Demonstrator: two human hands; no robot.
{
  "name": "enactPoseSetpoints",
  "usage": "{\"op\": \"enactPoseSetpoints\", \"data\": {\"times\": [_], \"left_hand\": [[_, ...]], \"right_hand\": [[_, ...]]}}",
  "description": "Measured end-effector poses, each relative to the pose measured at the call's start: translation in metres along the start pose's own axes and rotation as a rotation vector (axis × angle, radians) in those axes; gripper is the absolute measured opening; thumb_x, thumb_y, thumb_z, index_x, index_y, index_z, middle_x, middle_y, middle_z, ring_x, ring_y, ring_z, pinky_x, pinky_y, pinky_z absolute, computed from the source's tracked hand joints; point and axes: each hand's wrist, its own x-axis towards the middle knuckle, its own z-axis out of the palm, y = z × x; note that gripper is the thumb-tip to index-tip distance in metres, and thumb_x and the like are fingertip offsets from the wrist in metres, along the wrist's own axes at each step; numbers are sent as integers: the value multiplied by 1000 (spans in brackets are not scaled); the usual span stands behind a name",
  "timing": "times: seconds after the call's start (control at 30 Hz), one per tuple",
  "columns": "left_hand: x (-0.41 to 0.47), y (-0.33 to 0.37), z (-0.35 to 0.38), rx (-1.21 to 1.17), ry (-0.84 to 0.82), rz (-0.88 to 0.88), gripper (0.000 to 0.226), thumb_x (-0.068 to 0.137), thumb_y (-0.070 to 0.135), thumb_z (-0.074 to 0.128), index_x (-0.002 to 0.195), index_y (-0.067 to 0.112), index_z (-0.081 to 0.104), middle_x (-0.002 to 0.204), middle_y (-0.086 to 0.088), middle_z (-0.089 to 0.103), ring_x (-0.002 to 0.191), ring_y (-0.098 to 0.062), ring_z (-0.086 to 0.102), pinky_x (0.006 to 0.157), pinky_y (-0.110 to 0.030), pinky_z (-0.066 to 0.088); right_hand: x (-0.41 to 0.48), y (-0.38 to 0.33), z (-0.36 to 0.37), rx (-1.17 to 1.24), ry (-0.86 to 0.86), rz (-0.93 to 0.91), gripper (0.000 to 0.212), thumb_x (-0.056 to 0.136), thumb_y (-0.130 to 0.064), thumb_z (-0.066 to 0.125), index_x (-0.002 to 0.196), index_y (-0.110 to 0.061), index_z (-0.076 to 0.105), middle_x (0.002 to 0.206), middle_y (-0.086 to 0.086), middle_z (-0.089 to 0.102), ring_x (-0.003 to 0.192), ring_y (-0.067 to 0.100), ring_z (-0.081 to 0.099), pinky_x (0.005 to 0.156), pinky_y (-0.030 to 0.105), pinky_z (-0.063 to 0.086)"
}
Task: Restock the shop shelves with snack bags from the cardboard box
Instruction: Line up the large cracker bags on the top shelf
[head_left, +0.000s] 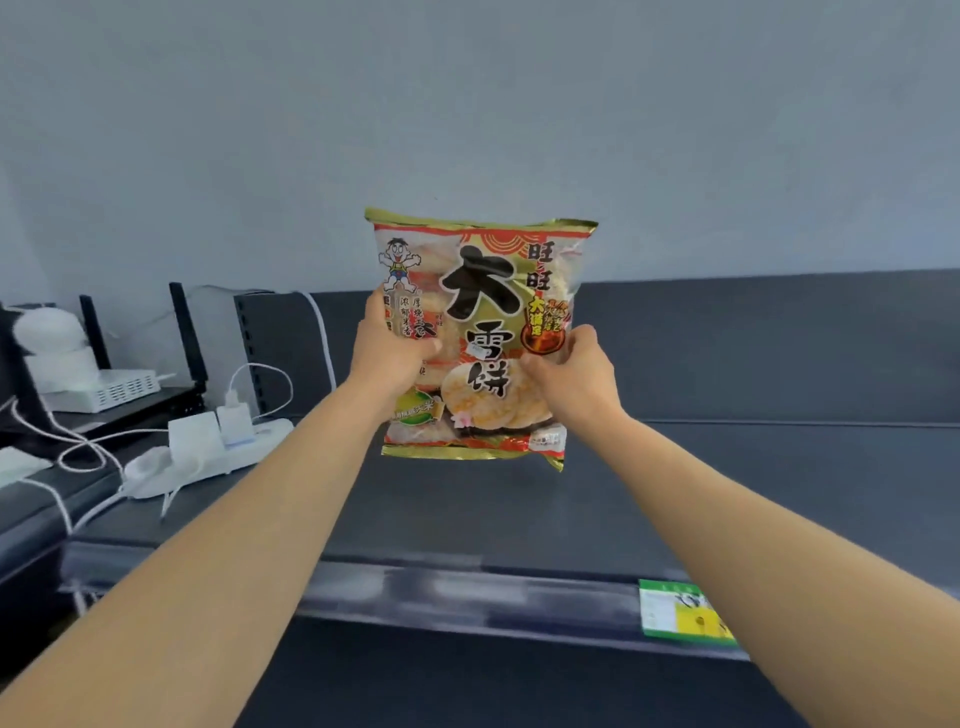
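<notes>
I have the glossy red, gold and white plastic snack bag (478, 291) upright in mid-air above the dark grey metal shelf (727, 493), close to its back panel and not yet touching the deck. My left hand (387, 353) grips the bag's left side with the thumb laid across the printed front; the other fingers are hidden, presumably behind it. My right hand (571, 364) pinches the right side at about the same height. I judge that a hold on both sides keeps the face square to the aisle, so the bag can stand with its label outward.

The film is smooth and shiny with crimped gold seams at top and bottom. Round pale crackers show through the clear patches, so it is puffy and light but brittle inside, which argues for a gentle squeeze. The shelf deck is flat and matte, with a translucent front rail (467, 587) carrying a green and yellow paper price tag (680, 613). To the left lies a white plastic power strip (223, 452) with tangled cables. The cardboard box is out of view.
</notes>
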Motion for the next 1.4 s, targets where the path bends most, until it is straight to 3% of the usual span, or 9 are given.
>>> {"op": "enactPoseSetpoints", "data": {"times": [0.23,0.4,0.47,0.57,0.73,0.9,1.0,1.13,1.4], "left_hand": [[53,-54,-18,-26,-32,-95,72,82,2,69,140,22,32,124,0,56,111,-16,54,90,-34,48],[86,-77,-20,80,-97,-169,90,77,5,75,145,30,20,133,-6,45,120,-25,48,98,-43,47],[95,-79,-19,212,-105,-217,99,74,9,78,146,36,16,137,-10,37,124,-32,44,101,-50,44],[106,-83,-16,141,-181,-213,101,69,4,79,144,36,20,131,-9,47,120,-30,51,96,-50,49],[111,-86,-16,148,-181,-121,89,79,-4,70,148,27,23,130,-7,52,119,-25,53,96,-46,49],[107,-92,-13,211,-153,-123,74,83,-2,66,145,18,29,129,-10,53,117,-25,54,95,-44,50],[98,-86,-8,360,-77,-152,69,85,5,65,144,12,27,136,-15,42,121,-32,48,96,-44,47],[75,-57,7,496,2,-13,53,87,10,60,135,12,40,136,-13,37,124,-33,42,103,-48,39],[-39,15,88,292,-395,315,39,86,13,62,125,16,56,126,-2,54,110,-14,52,85,-20,37]], "right_hand": [[37,6,59,-111,-69,68,28,88,-16,56,111,-7,43,99,6,56,86,23,57,66,36,48],[57,12,79,-322,-91,109,40,83,-14,57,118,-10,40,125,14,44,114,36,46,93,44,46],[61,13,83,-401,-95,144,51,85,-15,59,131,-11,35,132,15,35,122,36,37,94,40,42],[65,16,86,-434,-86,177,61,86,-17,62,138,-14,30,136,15,30,125,37,34,96,43,47],[72,17,89,-393,-130,175,65,84,-12,62,140,-16,29,135,15,30,118,39,42,89,48,53],[68,19,86,-407,-185,167,72,86,-9,59,146,-15,20,140,15,29,112,34,50,72,32,48],[60,20,78,-413,-186,121,70,88,-9,57,146,-14,20,141,16,30,114,34,49,76,31,46],[44,15,59,-442,-169,13,64,87,-11,58,144,-12,27,142,14,32,118,33,48,87,34,47],[-17,27,-44,-544,-79,-59,52,92,-21,58,141,-15,40,141,6,43,121,22,49,84,25,42]]}}
